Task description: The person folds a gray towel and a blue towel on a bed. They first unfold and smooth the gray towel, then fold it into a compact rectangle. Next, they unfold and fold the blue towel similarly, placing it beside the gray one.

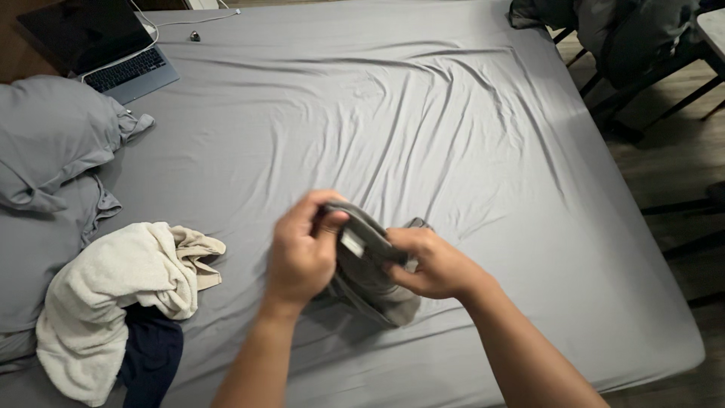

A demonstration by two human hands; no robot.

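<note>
Both my hands hold a small grey garment (368, 281) just above the grey bed sheet (393, 121), near the bed's front edge. My left hand (302, 249) grips its upper left part at the band. A white tag shows between the hands. On the right side of the garment my right hand (429, 263) pinches the fabric. The garment's lower part bunches and hangs toward the sheet.
A pile of clothes lies at the front left: a cream towel (113, 295), a beige piece (198, 253), a dark navy item (151, 359). Grey pillows (53, 143) sit at the left. An open laptop (106, 45) rests at the far left corner. A chair with dark clothes (627, 38) stands beyond the bed's right edge.
</note>
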